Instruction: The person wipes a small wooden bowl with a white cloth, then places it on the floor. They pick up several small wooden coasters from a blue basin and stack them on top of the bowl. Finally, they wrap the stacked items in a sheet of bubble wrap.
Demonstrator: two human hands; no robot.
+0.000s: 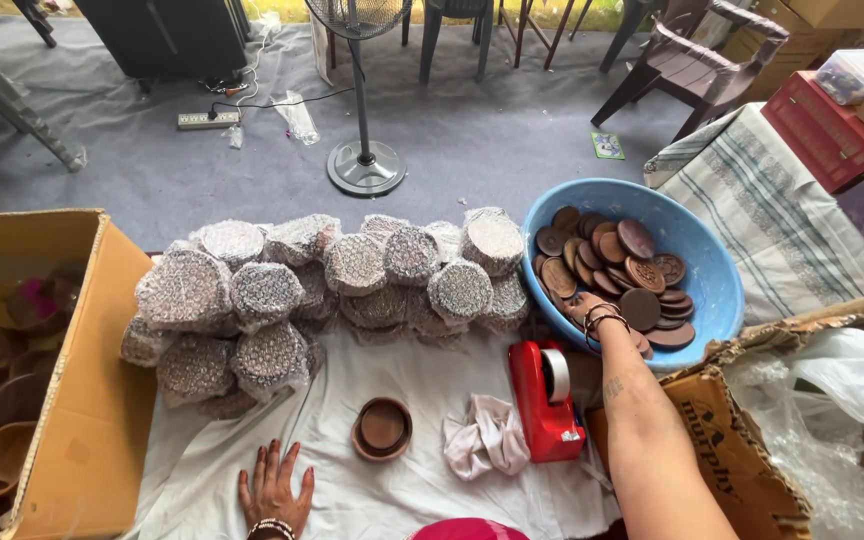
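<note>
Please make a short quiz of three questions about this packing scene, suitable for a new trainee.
1. True or false: the right hand reaches into the blue bowl of brown clay discs.
2. Which thing stands between the crumpled cloth and the right forearm?
A. the red tape dispenser
B. a pair of scissors
C. a glass bottle
3. Fill in: the left hand lies flat on the white ____.

Key:
1. True.
2. A.
3. Sheet; the hand lies palm down, apart from the small stack of clay dishes and below the pile of bubble-wrapped bundles.
</note>
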